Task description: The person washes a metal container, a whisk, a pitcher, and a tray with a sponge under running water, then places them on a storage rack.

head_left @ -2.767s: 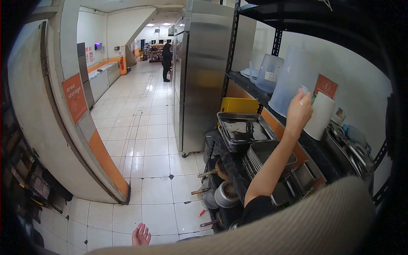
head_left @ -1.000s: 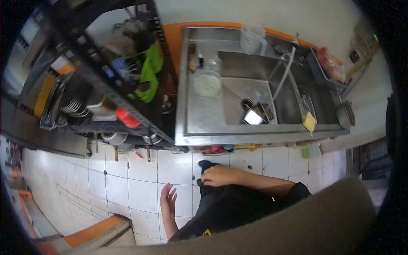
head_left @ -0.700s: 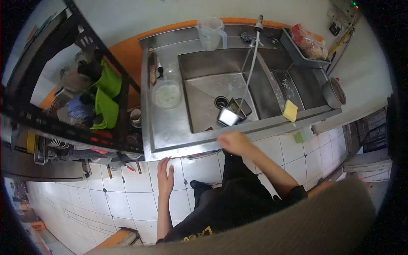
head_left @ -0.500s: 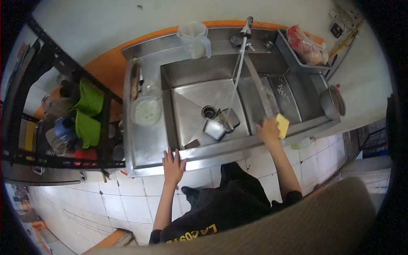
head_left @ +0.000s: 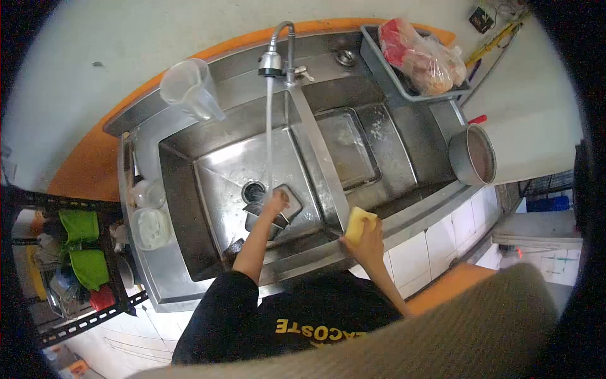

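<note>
Water runs from the faucet [head_left: 271, 62] into the left basin of the steel sink [head_left: 221, 151]. Down in that basin, my left hand [head_left: 276, 203] touches metal containers [head_left: 292, 199] lying beside the drain [head_left: 253, 191]. Its fingers are bent at the containers, and their exact hold is hard to make out. My right hand [head_left: 368, 243] is closed around a yellow sponge [head_left: 358, 225] at the sink's front edge, near the divider between the basins.
A clear pitcher [head_left: 189, 91] stands at the back left, and a round plastic tub [head_left: 151, 228] on the left ledge. A grey tray [head_left: 416, 96] holds a bagged item [head_left: 420, 57] at the back right. A metal pot [head_left: 472, 155] sits at the right end.
My left hand has gone from the sink's front edge into the left basin, to the containers. My right hand is now wrapped round the sponge. The camera view has shifted.
</note>
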Demonstrator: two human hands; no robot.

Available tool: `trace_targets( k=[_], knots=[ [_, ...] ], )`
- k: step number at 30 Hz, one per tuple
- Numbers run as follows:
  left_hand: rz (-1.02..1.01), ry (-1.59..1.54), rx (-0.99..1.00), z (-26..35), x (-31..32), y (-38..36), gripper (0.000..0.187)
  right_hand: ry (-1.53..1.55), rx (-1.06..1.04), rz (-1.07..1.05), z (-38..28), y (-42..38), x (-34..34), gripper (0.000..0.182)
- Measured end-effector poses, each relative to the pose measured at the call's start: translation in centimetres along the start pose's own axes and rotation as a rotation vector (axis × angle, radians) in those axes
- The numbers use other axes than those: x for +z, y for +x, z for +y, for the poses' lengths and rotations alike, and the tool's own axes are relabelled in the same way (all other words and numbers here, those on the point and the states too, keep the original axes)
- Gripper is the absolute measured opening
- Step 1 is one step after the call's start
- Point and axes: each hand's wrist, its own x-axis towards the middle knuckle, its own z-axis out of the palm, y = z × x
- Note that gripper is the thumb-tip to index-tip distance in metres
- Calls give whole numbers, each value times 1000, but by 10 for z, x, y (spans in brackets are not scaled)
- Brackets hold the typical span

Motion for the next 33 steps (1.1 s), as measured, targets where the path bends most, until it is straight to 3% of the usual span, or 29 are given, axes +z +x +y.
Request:
trace_targets(
  k=[2,4,8,11,15,16,19,20,23,27,28,31,33],
  knots=[
    [77,184,64,-15,8,16,30,-60,-45,4,5,1,0,79],
    [187,731,229,-25,15,15,31,-112,-75,1,5,2,4,78],
    [357,895,374,-33,26,3,23,-228,-104,17,7,4,12,75],
    [196,894,378,-29,24,2,24,-265,-102,6,9,3,19,74],
    [73,683,449,-35,21,10,22,-264,-82,-32,14,2,22,76],
    [198,809,458,-21,12,2,22,-292,-110,-13,11,3,22,75],
    [358,484,320,16,-27,-22,22,-358,-187,43,10,2,20,74],
    [261,273,77,15,-27,-10,22,-371,-215,56,15,3,23,74],
    [285,183,11,28,-44,-21,26,-346,-202,27,22,4,26,76],
    [493,-263,18,4,-39,-30,28,-286,-87,-122,19,10,21,78],
    [544,-322,-57,20,-46,-46,28,-292,-103,-102,16,10,18,77],
    [326,-784,-170,0,-35,-48,28,-280,-148,-62,10,11,11,75],
    [422,-557,-185,33,-57,-74,26,-232,-169,-63,13,19,11,75]
  ],
)
